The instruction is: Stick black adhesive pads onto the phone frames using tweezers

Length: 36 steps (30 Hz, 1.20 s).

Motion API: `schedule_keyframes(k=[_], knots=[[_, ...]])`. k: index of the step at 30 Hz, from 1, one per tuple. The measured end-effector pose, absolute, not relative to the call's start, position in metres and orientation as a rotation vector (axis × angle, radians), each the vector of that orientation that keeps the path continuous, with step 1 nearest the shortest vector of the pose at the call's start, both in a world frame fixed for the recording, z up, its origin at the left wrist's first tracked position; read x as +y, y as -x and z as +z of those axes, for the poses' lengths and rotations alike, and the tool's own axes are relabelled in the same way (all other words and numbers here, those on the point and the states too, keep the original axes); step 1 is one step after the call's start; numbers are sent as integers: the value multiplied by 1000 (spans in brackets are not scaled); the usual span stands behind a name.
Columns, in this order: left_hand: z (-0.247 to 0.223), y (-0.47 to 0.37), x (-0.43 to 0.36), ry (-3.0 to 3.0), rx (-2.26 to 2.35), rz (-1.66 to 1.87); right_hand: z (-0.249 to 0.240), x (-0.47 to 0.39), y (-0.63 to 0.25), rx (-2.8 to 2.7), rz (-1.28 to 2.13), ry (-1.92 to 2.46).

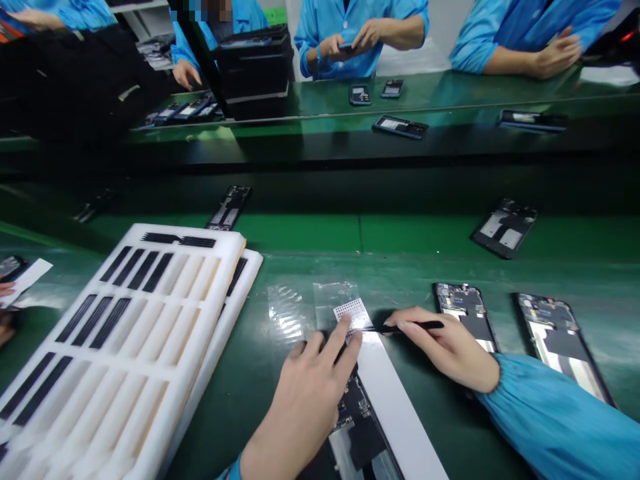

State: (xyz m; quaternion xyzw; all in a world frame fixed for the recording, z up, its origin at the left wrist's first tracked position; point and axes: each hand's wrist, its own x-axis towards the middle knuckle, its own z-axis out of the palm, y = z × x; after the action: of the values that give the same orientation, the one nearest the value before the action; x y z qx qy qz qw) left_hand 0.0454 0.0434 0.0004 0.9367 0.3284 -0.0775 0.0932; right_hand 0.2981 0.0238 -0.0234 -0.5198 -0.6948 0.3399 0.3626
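My left hand (313, 390) reaches over an opened phone (361, 427), its fingers stretched out and the fingertips resting on a small sheet of dark dots (353, 308). A thin pair of black tweezers (429, 325) is pinched in my right hand (453, 350), the tip at the dotted sheet close to the left fingertips. Under that sheet a long white strip (400, 407) runs down beside the phone. Part of the phone is hidden by my left hand. Clear plastic film (286, 313) lies just beyond the left hand.
White foam trays (187, 320) with black strips in some slots are stacked at left. Opened phones (467, 310) (557, 340) lie at right; another phone (506, 228) sits farther back. Across the green bench (320, 233), co-workers in blue sleeves work near black trays (255, 67).
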Motion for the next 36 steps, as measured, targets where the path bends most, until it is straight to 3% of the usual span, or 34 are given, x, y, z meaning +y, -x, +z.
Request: schedule_keyframes(k=[8,36], knots=[[3,-52,45,-2781,942,-400,-27,25,-301,-1799,909,1280],[5,-55,46,-2638,928,-341,13,81,-303,-2220,1188,1123]])
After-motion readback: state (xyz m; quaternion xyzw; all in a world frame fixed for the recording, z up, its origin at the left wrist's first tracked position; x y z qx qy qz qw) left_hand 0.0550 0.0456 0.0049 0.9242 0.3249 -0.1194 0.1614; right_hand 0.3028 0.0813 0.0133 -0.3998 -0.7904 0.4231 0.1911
